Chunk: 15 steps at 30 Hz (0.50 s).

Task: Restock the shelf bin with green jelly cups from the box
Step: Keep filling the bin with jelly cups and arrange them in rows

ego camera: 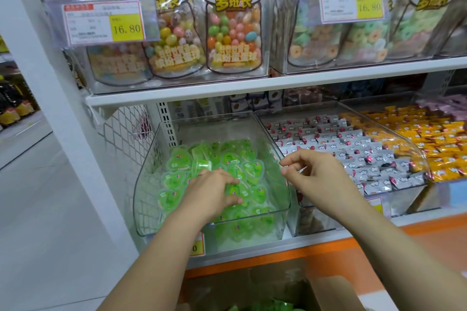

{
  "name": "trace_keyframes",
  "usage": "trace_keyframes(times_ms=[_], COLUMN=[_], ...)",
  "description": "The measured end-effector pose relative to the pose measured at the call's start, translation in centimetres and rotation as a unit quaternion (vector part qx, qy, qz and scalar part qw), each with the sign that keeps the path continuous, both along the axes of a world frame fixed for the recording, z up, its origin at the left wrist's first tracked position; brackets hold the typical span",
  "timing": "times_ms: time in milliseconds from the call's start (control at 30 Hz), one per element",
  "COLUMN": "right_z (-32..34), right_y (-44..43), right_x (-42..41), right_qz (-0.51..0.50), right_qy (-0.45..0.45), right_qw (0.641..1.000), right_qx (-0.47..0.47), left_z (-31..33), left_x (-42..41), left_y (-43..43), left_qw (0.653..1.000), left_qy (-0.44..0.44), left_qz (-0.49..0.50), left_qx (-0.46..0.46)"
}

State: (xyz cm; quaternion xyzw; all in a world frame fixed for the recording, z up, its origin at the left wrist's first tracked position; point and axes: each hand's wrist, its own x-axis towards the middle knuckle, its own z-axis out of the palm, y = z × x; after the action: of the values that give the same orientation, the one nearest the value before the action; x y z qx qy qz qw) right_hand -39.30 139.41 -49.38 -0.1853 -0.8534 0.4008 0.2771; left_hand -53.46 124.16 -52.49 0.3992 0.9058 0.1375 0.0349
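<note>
Yellow price tag (127, 28) on the upper shelf (252, 84) reads 16.80, and a second tag (369, 7) to the right also reads 16.80; the small print on both is too blurred to read. Candy bags (233, 33) behind them carry 罗班长 and cartoon animal heads. A lower tag (196, 247) under the bin is mostly hidden, only a "0" legible. Clear shelf bin (146, 197) sits at the left end of the lower shelf, against the mesh side panel. Green jelly cups (252, 169) fill its floor and front; their lid logos are unreadable. One cup (201, 166) lies tilted on top of the pile. The bin's back half has free space above the cups. Left hand (214, 192) is down in the bin, fingers laid over the cups, thumb and forefinger either side of one; cannot tell if it actually grips it. Right hand (321, 177) hovers just beside the bin's right wall, fingers loosely curled, holding nothing visible. Silver-wrapped candies (341, 149) fill the next bin, orange-wrapped candies (429, 139) the one after. Box (333, 293) is at the bottom edge, below the orange shelf edge (353, 242), with more green cups inside. Open aisle floor (38, 197) lies to the left.
</note>
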Motion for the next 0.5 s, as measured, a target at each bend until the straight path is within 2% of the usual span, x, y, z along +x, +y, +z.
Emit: trace_keyframes(times_ms=[133,200,267,300,367,433,500], right_z=[0.1,0.1,0.2,0.2,0.1,0.1,0.0], right_y=[0.0,0.0,0.0,-0.1,-0.2,-0.2,-0.2], right_x=[-0.1,0.0,0.1,0.1,0.2,0.2,0.2], right_qz=[0.006,0.008,0.009,0.009,0.011,0.015,0.017], right_qy=[-0.004,0.000,0.004,0.004,0.000,-0.002,-0.003], right_qw=[1.000,1.000,1.000,1.000,1.000,1.000,1.000], right_qx=[-0.004,-0.008,-0.010,-0.009,-0.010,-0.010,-0.012], left_z=[0.0,0.5,1.1,1.2,0.8,0.3,0.1], left_x=[0.0,-0.2,-1.0,-1.5,-2.6,-3.3,-3.6], left_y=[-0.2,-0.7,-1.5,-1.9,-2.5,-2.5,-2.2], left_qw=[0.999,0.988,0.961,0.955,0.966,0.977,0.981], left_qy=[-0.011,0.001,0.046,0.058,0.035,-0.012,-0.045], left_qz=[0.002,0.043,0.119,0.151,0.185,0.175,0.150], left_qx=[0.040,0.147,0.244,0.250,0.177,0.118,0.113])
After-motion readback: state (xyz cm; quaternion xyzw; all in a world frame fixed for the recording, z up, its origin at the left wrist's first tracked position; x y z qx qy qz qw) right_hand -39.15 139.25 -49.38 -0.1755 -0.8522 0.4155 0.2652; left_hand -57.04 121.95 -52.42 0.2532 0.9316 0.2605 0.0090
